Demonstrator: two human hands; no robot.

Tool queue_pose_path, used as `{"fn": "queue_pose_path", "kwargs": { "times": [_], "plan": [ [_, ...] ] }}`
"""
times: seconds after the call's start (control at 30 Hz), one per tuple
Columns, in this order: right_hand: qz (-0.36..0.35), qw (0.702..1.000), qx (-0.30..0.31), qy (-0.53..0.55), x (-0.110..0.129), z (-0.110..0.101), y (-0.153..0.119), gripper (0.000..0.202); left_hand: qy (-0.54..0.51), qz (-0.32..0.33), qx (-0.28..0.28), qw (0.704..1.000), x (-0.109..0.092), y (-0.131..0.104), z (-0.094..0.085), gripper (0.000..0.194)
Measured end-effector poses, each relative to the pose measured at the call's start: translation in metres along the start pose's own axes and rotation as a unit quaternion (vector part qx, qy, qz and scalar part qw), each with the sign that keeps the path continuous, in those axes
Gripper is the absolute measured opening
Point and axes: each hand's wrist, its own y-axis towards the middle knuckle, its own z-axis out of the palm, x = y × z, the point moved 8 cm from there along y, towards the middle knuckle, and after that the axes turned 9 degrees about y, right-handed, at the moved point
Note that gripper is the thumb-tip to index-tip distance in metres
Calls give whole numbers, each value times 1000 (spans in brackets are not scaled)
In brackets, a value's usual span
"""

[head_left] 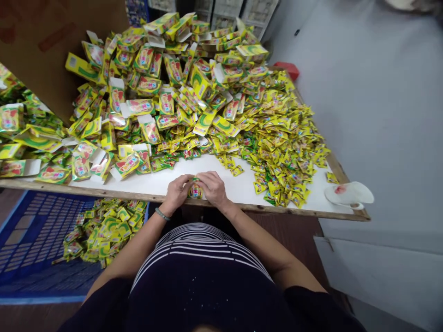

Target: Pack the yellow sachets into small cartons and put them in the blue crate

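Both of my hands meet at the table's front edge around a small yellow and green candy box. My left hand grips its left side with the fingers bent, and my right hand pinches its upper right side. The fingers cover the box's top end, so I cannot tell whether its flap is up or tucked in. Just beyond my hands lie a few small yellow sachets. A large heap of the same sachets spreads to the right.
A tall pile of yellow boxes, many with white flaps up, fills the table's back and left. A brown cardboard sheet leans there. Below the edge, a blue crate holds filled-looking boxes. A white scoop lies at the right corner.
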Motion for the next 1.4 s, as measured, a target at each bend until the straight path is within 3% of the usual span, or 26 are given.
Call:
{"fn": "queue_pose_path", "kwargs": {
  "times": [0.1,0.17,0.23,0.3,0.37,0.43,0.5,0.57,0.6,0.67,0.77,0.87,0.93,1.0,1.07,1.23,1.3,1.4],
  "plan": [
    [14,1000,8,14,-2,4,6,24,-2,-1,18,1000,-3,7,3,22],
    [47,998,3,44,-12,2,9,25,-5,-15,5,1000,-6,10,-8,23],
    [89,995,-27,42,-30,-12,10,27,30,-36,-36,998,-10,9,-38,27],
    [135,987,-91,-9,-56,-40,10,30,125,-71,-74,987,-9,1,-85,30],
    [182,967,-154,-86,-82,-73,7,34,276,-119,-50,952,0,-15,-134,29],
    [231,952,-139,-145,-107,-88,6,33,418,-196,22,887,22,-39,-179,29],
    [254,950,-74,-168,-123,-82,4,26,503,-267,101,816,46,-67,-212,27],
    [228,960,-22,-159,-122,-64,4,19,532,-287,124,787,55,-83,-225,31],
    [205,968,-2,-145,-116,-52,4,17,533,-277,110,792,54,-84,-223,34],
    [162,980,32,-107,-100,-26,3,16,514,-226,56,825,41,-71,-203,40],
    [135,987,57,-72,-80,1,1,6,453,-140,26,880,22,-30,-143,33],
    [166,981,19,-95,-76,2,-3,39,445,-62,69,891,18,16,-80,29],
    [203,972,-5,-120,-81,-5,-7,43,444,-31,94,890,23,40,-54,29],
    [225,967,-9,-119,-86,-10,-10,31,432,-19,86,897,28,55,-44,31],
    [235,969,-14,-79,-89,-13,-11,22,404,-13,47,913,29,63,-47,32],
    [295,945,-77,120,-100,-18,-12,32,191,-83,-76,975,32,54,-58,23],
    [308,924,-96,206,-98,-15,-11,43,61,-135,-83,985,40,43,-48,21],
    [319,890,-98,311,-86,-4,-9,51,-127,-217,-52,966,51,26,-21,28]
  ]
}}
